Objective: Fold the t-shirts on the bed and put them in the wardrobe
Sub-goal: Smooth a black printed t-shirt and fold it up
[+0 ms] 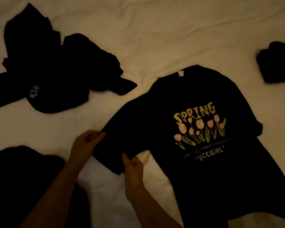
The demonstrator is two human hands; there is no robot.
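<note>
Both hands hold one sleeve (105,153) of the printed shirt (196,137): right hand (132,167) pinches its near hem, left hand (85,143) its far corner. The shirt's body lies flat on the bed (155,30) to their right, collar away.

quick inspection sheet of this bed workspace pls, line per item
surface: rumpled cream bedsheet.
job's things: black cotton t-shirt with SPRING tulip print, spread flat, print up; crumpled heap of black garments upper left; folded black garment at right edge.
clutter: dark fabric pile lower left.
grippers: left hand and right hand both pinch one sleeve's hem.
cables: nothing seen.
surroundings: nothing seen beyond the bed.
</note>
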